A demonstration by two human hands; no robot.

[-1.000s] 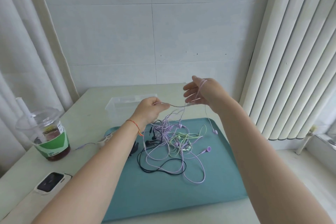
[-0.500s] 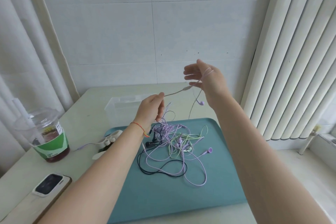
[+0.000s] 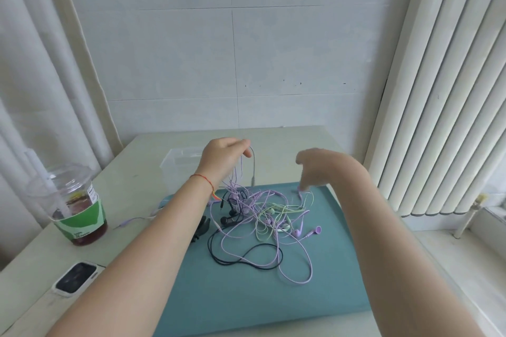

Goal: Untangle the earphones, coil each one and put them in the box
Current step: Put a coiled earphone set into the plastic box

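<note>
The left hand point(image 3: 223, 157) has its fingertips pinched on a few purple strands, lifting them off the tangle of earphones point(image 3: 262, 223) on the teal tray point(image 3: 246, 298). The right hand point(image 3: 319, 165) reaches down with fingers loosely spread, blurred, holding nothing that I can see. These cords look light, limp and snag-prone; better taken near a plug or bud. The clear box point(image 3: 179, 160) waits behind

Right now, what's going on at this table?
A person is untangling a heap of earphones on a teal tray. The left hand pinches purple cords lifted out of the pile; the right hand reaches down toward its far edge, blurred. The clear box behind the left hand awaits them.
</note>
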